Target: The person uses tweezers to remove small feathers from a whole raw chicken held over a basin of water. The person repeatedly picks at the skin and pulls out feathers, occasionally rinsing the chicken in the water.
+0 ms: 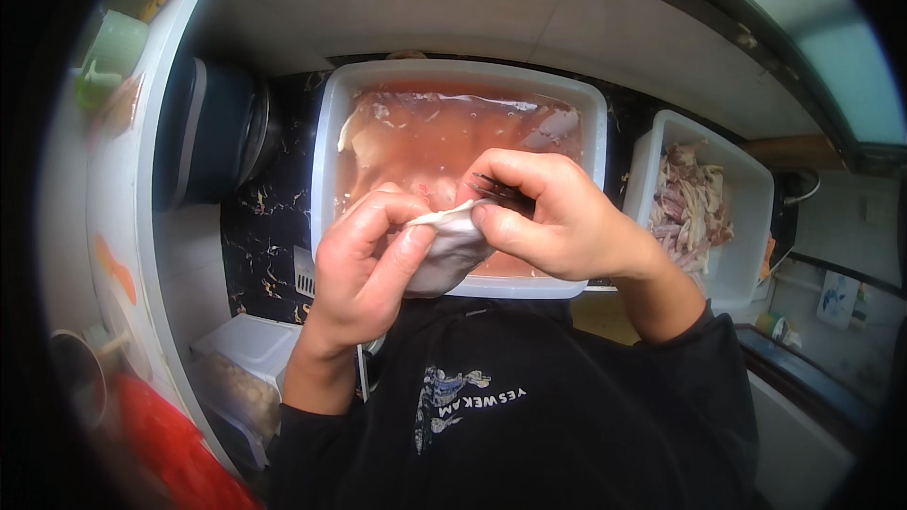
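Between my two hands, above the near edge of a white plastic tub, hangs a pale, wet piece of meat or skin. My left hand pinches its upper edge between thumb and fingers. With thumb and forefinger, my right hand grips the other end of that edge. Dark metal tweezers or scissors also lie in my right hand; which tool it is cannot be told. Reddish water fills the tub, and pale pieces lie in it, partly hidden by my hands.
To the right, a second white plastic tub holds a heap of raw meat strips. A dark blue container stands at the left beside a white shelf. Below it is a lidded clear box. The worktop is black and marbled.
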`<action>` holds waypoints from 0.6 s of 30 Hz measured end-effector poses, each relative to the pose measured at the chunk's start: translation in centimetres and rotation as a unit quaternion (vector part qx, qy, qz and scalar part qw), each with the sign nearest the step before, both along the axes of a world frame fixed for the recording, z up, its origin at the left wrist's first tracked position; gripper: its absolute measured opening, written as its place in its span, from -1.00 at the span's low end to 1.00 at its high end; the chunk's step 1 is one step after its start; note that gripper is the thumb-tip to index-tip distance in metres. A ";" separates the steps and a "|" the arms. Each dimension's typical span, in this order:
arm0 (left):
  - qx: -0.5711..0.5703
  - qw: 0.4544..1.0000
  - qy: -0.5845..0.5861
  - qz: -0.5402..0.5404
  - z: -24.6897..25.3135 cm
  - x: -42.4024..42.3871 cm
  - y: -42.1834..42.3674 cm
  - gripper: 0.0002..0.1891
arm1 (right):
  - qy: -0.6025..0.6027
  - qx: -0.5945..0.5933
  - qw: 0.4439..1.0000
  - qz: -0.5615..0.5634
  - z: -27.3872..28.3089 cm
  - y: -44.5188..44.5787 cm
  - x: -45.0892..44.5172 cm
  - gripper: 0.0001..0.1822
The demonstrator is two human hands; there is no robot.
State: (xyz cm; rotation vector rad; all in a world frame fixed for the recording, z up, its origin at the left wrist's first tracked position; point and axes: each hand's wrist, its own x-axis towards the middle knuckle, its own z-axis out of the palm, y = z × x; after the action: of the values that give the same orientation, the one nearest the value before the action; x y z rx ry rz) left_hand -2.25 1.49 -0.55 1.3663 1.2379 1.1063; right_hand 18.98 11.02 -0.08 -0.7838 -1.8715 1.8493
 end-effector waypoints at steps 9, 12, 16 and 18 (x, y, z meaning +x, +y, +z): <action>-0.027 0.995 -0.086 0.028 0.5 -0.4 0.1 -0.93 | 0.039 0.048 0.998 0.022 -1.2 1.1 0.9 -0.90; -0.033 0.993 -0.109 0.024 0.5 -0.5 0.0 -0.93 | 0.047 0.001 0.999 0.023 -1.1 0.8 1.0 -0.89; -0.032 0.991 -0.132 0.017 0.5 -0.6 -0.1 -0.94 | 0.078 -0.024 0.996 0.020 -1.1 0.5 1.1 -0.87; -0.032 0.990 -0.136 0.014 0.6 -0.6 -0.2 -0.94 | 0.092 -0.033 0.995 0.012 -1.2 0.3 1.0 -0.85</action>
State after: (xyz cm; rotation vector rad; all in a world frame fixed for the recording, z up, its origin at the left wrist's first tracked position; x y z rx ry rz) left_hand -2.81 1.29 0.00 1.1119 1.0851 1.2171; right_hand 19.95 11.33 -1.25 -0.5914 -1.7215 1.9356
